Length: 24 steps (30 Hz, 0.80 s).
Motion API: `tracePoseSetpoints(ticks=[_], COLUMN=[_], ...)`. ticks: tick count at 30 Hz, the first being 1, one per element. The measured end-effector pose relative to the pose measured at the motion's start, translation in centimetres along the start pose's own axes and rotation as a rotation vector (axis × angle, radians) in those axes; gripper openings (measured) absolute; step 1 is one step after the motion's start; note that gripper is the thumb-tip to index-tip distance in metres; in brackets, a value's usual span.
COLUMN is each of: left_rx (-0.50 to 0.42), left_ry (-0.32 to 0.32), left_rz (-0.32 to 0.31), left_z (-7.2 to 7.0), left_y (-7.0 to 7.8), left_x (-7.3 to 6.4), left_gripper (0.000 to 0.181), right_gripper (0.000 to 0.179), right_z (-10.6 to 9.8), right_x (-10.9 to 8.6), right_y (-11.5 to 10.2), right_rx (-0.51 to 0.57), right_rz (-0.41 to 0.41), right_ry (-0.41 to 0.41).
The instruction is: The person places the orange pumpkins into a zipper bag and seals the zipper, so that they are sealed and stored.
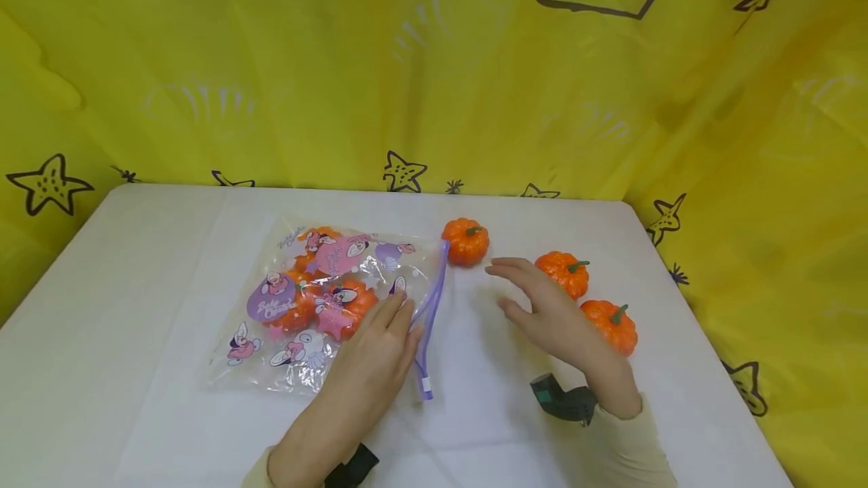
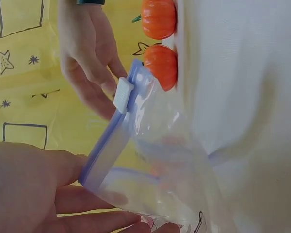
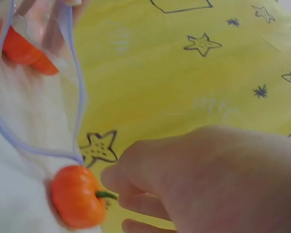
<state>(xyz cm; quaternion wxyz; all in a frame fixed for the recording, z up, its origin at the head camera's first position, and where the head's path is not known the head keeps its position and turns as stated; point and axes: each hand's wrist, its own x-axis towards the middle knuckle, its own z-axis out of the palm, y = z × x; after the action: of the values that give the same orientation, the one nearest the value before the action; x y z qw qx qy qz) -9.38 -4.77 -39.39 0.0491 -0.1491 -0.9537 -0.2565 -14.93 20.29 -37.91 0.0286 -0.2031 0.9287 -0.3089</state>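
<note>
L hand point(image 1: 376, 345) pinches slider bag point(image 1: 294, 350) at its mouth; R hand point(image 1: 548, 316) empty, fingers parted, right of bag. Toy pumpkin point(image 1: 464, 243) beside bag's mouth: prob. light, firm, slick; best gripped round ribs.

Free tabletop point(image 1: 464, 345) between bag point(image 1: 305, 303) and right hand point(image 1: 545, 316), pumpkin point(image 1: 464, 242) beyond

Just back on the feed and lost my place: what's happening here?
A person's left hand holds a clear printed zip bag near its open mouth; orange pumpkins are inside. The right hand, holding nothing, is over the table near three loose pumpkins: one by the bag's mouth, two farther right.
</note>
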Motion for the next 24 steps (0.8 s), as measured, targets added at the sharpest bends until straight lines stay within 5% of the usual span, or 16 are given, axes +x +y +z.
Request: tracePoseSetpoints(ticks=[14, 24], left_rx=[0.042, 0.003], left_ry=[0.071, 0.023], left_rz=[0.008, -0.009], left_z=[0.0, 0.1], left_y=[0.5, 0.5], left_x=[1.9, 1.8], left_gripper=[0.039, 0.038], right_gripper=[0.04, 0.054], right_z=[-2.6, -1.7], right_x=[-0.6, -0.2], right_y=[2.8, 4.0], right_rx=[-0.116, -0.175], right_rz=[0.162, 0.301], right_ry=[0.258, 0.296])
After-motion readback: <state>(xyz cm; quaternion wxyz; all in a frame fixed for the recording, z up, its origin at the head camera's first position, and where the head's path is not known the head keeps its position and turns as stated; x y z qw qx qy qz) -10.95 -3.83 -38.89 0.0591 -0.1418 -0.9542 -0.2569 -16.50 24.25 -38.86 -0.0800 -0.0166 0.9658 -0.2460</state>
